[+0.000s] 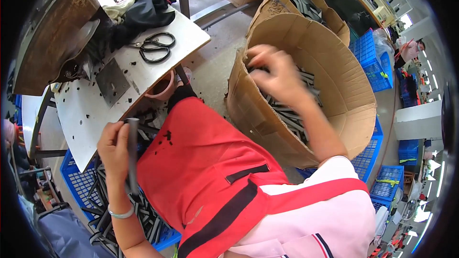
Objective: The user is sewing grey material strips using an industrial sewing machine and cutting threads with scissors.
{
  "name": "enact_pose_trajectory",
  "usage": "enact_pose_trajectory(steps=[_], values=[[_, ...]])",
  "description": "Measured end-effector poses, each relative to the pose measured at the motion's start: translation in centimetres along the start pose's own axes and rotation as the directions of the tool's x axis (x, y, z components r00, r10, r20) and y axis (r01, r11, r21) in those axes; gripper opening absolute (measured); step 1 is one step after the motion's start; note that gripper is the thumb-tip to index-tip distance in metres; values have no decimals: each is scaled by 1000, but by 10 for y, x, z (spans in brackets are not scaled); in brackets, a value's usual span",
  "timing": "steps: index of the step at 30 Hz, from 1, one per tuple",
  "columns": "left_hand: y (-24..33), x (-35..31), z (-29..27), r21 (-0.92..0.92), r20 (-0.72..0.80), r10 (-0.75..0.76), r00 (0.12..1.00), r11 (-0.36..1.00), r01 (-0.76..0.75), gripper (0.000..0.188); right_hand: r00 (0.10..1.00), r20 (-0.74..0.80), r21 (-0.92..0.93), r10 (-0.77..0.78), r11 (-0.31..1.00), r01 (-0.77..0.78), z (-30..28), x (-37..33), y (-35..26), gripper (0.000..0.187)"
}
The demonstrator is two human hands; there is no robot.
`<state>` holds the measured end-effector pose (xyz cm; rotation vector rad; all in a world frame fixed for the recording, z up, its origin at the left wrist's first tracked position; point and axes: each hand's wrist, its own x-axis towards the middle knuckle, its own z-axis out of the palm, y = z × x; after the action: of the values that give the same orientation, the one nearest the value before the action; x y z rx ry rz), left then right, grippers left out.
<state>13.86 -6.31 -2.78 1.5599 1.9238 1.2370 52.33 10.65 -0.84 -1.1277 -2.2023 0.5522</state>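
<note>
You wore a red apron (196,157) over a pale pink top (315,220) with a white shoulder section (330,174). A broad red strap (315,195) ran across the top, and a wide black band (222,220) crossed the apron, with a short black strip (247,174) beside it. Dark crumbs (166,137) dotted the red cloth. Striped trim (320,246) in red, white and navy edged part of your top. Your left hand (114,150) and right hand (275,74) were ungloved; a smooth, pale silvery bracelet (121,214) circled your left wrist. Black legwear (181,94) showed below the apron.
</note>
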Motion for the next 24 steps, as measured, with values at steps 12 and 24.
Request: enact_pose_trajectory(steps=[12,24], values=[[-11,-32,-6,20,432,253,866,957,-290,28,679,730,463,75,677,-572,119,-8,-136,23],[-43,-85,13,-277,605,-106,789,901,333,30,751,599,226,-278,958,175,148,-33,-60,17]])
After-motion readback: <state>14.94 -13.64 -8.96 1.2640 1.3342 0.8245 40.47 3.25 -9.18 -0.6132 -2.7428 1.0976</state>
